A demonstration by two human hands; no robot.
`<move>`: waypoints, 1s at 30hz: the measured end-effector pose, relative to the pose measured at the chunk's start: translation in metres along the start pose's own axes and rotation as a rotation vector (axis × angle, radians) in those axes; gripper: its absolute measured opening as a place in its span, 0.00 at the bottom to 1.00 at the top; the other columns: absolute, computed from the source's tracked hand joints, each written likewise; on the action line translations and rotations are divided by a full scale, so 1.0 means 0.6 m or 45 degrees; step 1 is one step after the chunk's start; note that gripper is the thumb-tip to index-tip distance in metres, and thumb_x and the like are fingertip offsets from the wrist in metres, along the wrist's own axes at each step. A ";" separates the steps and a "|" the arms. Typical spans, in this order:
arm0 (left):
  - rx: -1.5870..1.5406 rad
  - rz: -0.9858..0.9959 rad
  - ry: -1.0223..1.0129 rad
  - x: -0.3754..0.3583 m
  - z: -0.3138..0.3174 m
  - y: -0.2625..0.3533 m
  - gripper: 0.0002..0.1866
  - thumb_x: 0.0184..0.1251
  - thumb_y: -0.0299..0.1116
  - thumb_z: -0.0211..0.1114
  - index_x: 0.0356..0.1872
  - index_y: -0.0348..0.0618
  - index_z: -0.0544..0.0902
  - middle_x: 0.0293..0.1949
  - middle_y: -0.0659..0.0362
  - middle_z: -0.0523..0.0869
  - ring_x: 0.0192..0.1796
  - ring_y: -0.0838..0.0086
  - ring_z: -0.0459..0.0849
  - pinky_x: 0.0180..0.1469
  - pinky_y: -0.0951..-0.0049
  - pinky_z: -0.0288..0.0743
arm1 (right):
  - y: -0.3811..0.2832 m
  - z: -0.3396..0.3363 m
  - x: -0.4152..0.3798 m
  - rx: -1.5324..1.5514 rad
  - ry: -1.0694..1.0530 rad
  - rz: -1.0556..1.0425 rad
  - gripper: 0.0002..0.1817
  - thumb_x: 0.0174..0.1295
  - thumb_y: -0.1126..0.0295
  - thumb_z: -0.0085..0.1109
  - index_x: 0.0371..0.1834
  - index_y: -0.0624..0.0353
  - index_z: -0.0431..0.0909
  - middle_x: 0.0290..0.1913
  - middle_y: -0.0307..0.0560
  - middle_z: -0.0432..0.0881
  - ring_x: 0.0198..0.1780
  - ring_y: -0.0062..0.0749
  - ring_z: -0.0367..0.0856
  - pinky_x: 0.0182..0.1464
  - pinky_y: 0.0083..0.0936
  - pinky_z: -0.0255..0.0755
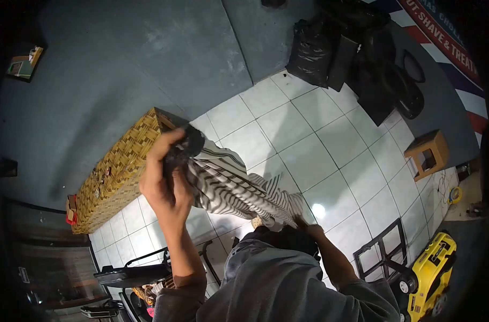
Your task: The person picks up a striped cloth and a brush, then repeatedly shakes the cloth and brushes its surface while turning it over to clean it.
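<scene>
A white cloth with dark wavy stripes [228, 188] stretches diagonally in front of my body, creased along its length. My left hand [166, 177] is raised at its upper end, fingers closed round a bunched black part [188, 145] of it. Down by my waist, my right hand [309, 228] is at the lower end of the cloth; its fingers are dark and partly hidden, and they appear to pinch the fabric. Whether the cloth is a garment cannot be made out.
A woven-pattern cabinet [115, 166] stands along the grey wall at left. Black bags [311, 53] sit against the far wall. On the right are a cardboard box [429, 153], a black frame [381, 249] and a yellow toy car [432, 276]. A black chair [132, 276] is at lower left.
</scene>
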State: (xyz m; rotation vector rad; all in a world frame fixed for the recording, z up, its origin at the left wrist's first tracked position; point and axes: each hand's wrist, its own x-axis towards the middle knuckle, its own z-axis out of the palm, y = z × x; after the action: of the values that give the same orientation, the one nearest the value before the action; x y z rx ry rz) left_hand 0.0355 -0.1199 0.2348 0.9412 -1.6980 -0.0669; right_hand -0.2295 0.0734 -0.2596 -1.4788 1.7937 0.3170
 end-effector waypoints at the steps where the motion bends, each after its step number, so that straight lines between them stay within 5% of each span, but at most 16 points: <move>1: 0.067 -0.019 -0.004 0.002 -0.002 -0.002 0.23 0.40 0.10 0.43 0.40 0.33 0.76 0.40 0.53 0.81 0.34 0.73 0.78 0.38 0.81 0.69 | 0.036 0.011 -0.013 -0.007 -0.098 0.009 0.19 0.52 0.57 0.52 0.32 0.64 0.80 0.30 0.55 0.82 0.35 0.47 0.82 0.38 0.39 0.75; 4: 0.028 -0.198 -0.251 -0.016 -0.012 -0.038 0.23 0.38 0.09 0.41 0.38 0.35 0.76 0.35 0.53 0.80 0.30 0.73 0.75 0.36 0.80 0.68 | 0.033 -0.037 -0.064 0.367 -0.252 0.247 0.13 0.52 0.64 0.49 0.29 0.63 0.79 0.20 0.56 0.79 0.28 0.47 0.82 0.33 0.39 0.75; 5: -0.004 -0.297 -0.347 -0.020 -0.010 -0.035 0.23 0.38 0.08 0.40 0.36 0.36 0.75 0.32 0.55 0.76 0.28 0.75 0.70 0.33 0.80 0.65 | 0.039 -0.030 -0.049 -0.004 -0.001 -0.141 0.13 0.55 0.67 0.46 0.26 0.64 0.78 0.19 0.59 0.78 0.28 0.45 0.81 0.32 0.40 0.74; 6: -0.133 -0.329 -0.354 -0.031 0.001 -0.044 0.19 0.41 0.09 0.43 0.35 0.36 0.74 0.31 0.57 0.73 0.28 0.76 0.67 0.33 0.80 0.62 | 0.023 -0.028 -0.030 0.062 0.310 -0.190 0.19 0.61 0.63 0.41 0.24 0.66 0.77 0.20 0.59 0.78 0.28 0.46 0.81 0.32 0.42 0.73; 8: -0.199 -0.293 -0.448 -0.039 0.016 -0.047 0.14 0.48 0.11 0.45 0.34 0.37 0.74 0.31 0.58 0.72 0.31 0.76 0.67 0.34 0.81 0.60 | -0.098 -0.177 -0.073 0.712 0.402 -0.166 0.22 0.67 0.60 0.35 0.33 0.70 0.73 0.27 0.62 0.78 0.33 0.52 0.79 0.34 0.43 0.69; 10: -0.272 -0.340 -0.489 -0.047 0.021 -0.046 0.09 0.54 0.15 0.48 0.34 0.38 0.74 0.32 0.60 0.72 0.33 0.77 0.67 0.36 0.82 0.60 | -0.219 -0.301 -0.133 1.264 0.564 -0.416 0.22 0.69 0.56 0.33 0.31 0.65 0.69 0.19 0.46 0.71 0.21 0.30 0.70 0.25 0.27 0.64; 12: -0.707 -0.518 -0.466 -0.054 0.021 -0.044 0.06 0.58 0.19 0.49 0.34 0.37 0.74 0.32 0.62 0.72 0.34 0.79 0.67 0.36 0.82 0.60 | -0.305 -0.399 -0.203 1.789 0.377 -0.763 0.17 0.70 0.59 0.34 0.34 0.61 0.68 0.18 0.36 0.64 0.20 0.18 0.62 0.22 0.19 0.58; 14: -0.794 -0.451 -0.459 -0.055 0.020 -0.040 0.05 0.60 0.22 0.51 0.35 0.36 0.74 0.33 0.62 0.73 0.34 0.80 0.68 0.37 0.83 0.61 | -0.362 -0.443 -0.246 1.830 0.383 -0.993 0.14 0.70 0.61 0.34 0.37 0.60 0.66 0.19 0.33 0.61 0.19 0.14 0.57 0.21 0.15 0.53; 16: -0.717 -0.386 -0.371 -0.052 0.021 -0.019 0.05 0.61 0.23 0.51 0.37 0.35 0.75 0.34 0.61 0.74 0.34 0.81 0.68 0.38 0.84 0.61 | -0.382 -0.441 -0.243 1.732 0.446 -1.089 0.15 0.70 0.63 0.30 0.35 0.62 0.65 0.17 0.34 0.62 0.16 0.16 0.59 0.18 0.16 0.56; 19: -0.649 -0.300 -0.232 -0.046 0.011 -0.018 0.06 0.63 0.24 0.52 0.38 0.35 0.75 0.35 0.60 0.75 0.37 0.80 0.71 0.42 0.83 0.63 | -0.364 -0.366 -0.168 1.152 0.739 -1.065 0.12 0.67 0.64 0.38 0.39 0.64 0.66 0.21 0.56 0.73 0.22 0.50 0.76 0.24 0.36 0.67; 21: -0.717 -0.209 -0.012 -0.049 0.003 -0.047 0.12 0.62 0.30 0.59 0.42 0.35 0.70 0.38 0.60 0.74 0.40 0.79 0.73 0.43 0.81 0.67 | -0.312 -0.292 -0.108 0.801 0.714 -0.907 0.14 0.67 0.64 0.38 0.43 0.64 0.67 0.22 0.60 0.76 0.25 0.55 0.77 0.25 0.44 0.68; 22: -0.723 -0.211 0.069 -0.046 -0.005 -0.064 0.19 0.61 0.30 0.59 0.51 0.33 0.67 0.46 0.56 0.74 0.43 0.75 0.77 0.45 0.78 0.73 | -0.269 -0.248 -0.078 0.444 0.495 -0.517 0.14 0.65 0.66 0.40 0.45 0.65 0.69 0.26 0.59 0.78 0.29 0.55 0.78 0.29 0.46 0.70; 25: -1.155 -0.343 0.216 -0.015 -0.014 -0.023 0.28 0.60 0.31 0.60 0.60 0.32 0.63 0.54 0.49 0.73 0.46 0.66 0.80 0.52 0.68 0.75 | -0.062 -0.063 0.001 -0.126 0.176 -0.368 0.15 0.53 0.61 0.52 0.29 0.63 0.79 0.24 0.54 0.80 0.31 0.49 0.81 0.35 0.40 0.74; 26: -1.148 -0.343 0.219 -0.018 -0.019 -0.029 0.28 0.60 0.31 0.60 0.60 0.32 0.63 0.54 0.49 0.73 0.46 0.66 0.80 0.52 0.68 0.75 | -0.045 -0.074 -0.031 -0.063 0.006 -0.270 0.15 0.53 0.61 0.51 0.26 0.63 0.79 0.25 0.56 0.80 0.31 0.48 0.81 0.34 0.40 0.74; 28: -1.224 -0.739 0.115 -0.032 -0.034 -0.041 0.24 0.60 0.30 0.60 0.56 0.32 0.68 0.51 0.49 0.76 0.46 0.69 0.80 0.51 0.70 0.75 | 0.005 -0.074 -0.069 -0.073 -0.277 -0.165 0.17 0.53 0.61 0.50 0.23 0.65 0.78 0.26 0.58 0.80 0.31 0.48 0.81 0.34 0.41 0.74; 30: -1.193 -0.949 -0.130 -0.061 -0.030 -0.069 0.14 0.64 0.25 0.54 0.49 0.33 0.74 0.45 0.53 0.79 0.45 0.72 0.79 0.50 0.75 0.72 | 0.015 -0.053 -0.039 -0.030 -0.063 -0.179 0.17 0.55 0.60 0.49 0.23 0.65 0.78 0.27 0.59 0.80 0.30 0.48 0.81 0.33 0.40 0.74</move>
State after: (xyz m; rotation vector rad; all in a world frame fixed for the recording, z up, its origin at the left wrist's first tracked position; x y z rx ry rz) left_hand 0.0748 -0.1181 0.1919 0.7726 -1.0897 -1.2965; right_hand -0.2497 0.0733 -0.2246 -1.5908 1.6430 0.3020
